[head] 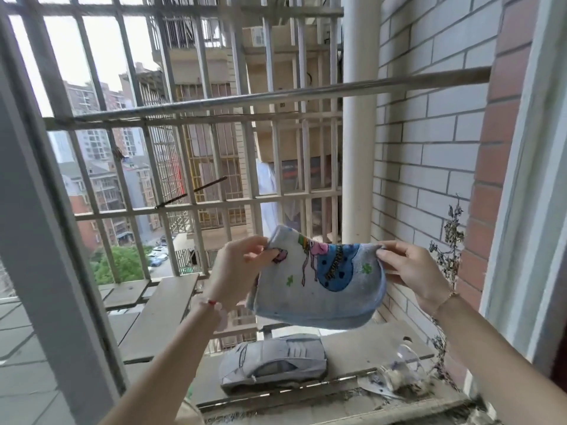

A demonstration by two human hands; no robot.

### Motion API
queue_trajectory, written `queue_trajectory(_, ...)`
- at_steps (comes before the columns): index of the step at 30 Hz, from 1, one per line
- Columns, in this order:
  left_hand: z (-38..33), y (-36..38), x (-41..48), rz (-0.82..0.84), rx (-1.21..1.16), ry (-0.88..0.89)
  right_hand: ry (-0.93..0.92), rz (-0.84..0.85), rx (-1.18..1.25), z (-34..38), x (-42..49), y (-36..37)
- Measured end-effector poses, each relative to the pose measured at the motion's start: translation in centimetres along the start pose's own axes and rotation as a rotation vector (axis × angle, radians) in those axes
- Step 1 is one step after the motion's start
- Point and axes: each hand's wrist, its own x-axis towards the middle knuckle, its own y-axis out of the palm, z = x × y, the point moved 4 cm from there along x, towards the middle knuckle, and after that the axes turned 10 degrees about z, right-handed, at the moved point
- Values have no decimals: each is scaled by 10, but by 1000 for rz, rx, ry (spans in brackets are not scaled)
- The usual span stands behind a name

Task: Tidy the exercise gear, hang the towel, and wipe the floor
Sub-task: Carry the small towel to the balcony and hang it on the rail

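Small pale-blue towel with a cartoon print, held in the air between two hands and sagging in a shallow curve between its pinched corners. The left hand pinches the upper left corner between thumb and fingertips, the remaining fingers loosely curled behind the cloth. The right hand pinches the upper right corner, thumb on the near face and fingers folded against the far edge. The printed face is turned towards the camera, and the lower hem hangs below both sets of fingers.

Well above the fingers, a steel rod runs across the view from the window grille on the left to the brick wall on the right; the towel is apart from it. Beyond the fingers stands a white drainpipe.

Directly below the towel, a dusty grey model car rests on the ledge. Just right of the right-hand fingers, a dried plant hangs against the wall. Beneath that wrist lies a piece of clear debris, possibly broken plastic.

A red-beaded bracelet circles the left wrist; a thin chain circles the right.
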Motion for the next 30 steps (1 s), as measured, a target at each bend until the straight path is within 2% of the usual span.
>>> queue_trajectory(4, -31, 13, 32, 76, 35, 62, -106, 0, -134, 18, 10, 7)
queue_trajectory(9, -61, 30, 52, 219, 195, 192, -219, 343, -92, 53, 9, 42)
queue_trajectory(11, -67, 28, 55, 232, 236, 233, -204, 383, -58, 57, 12, 52)
queue_trajectory(14, -67, 15, 55, 178, 214, 200, -227, 269, 34, 63, 19, 58)
queue_trajectory(16, -62, 5, 51, 184, 121, 145, -248, 252, 102, 68, 22, 63)
queue_trajectory(22, -25, -9, 33, 495, -85, -143, -304, 205, 123, 79, 35, 68)
queue_trajectory(25, -23, -9, 33, 427, -230, -138, -312, 194, 79, 79, 45, 64)
queue_trajectory(30, -36, 1, 53, 224, -244, -198, -365, -58, -299, 79, 53, 60)
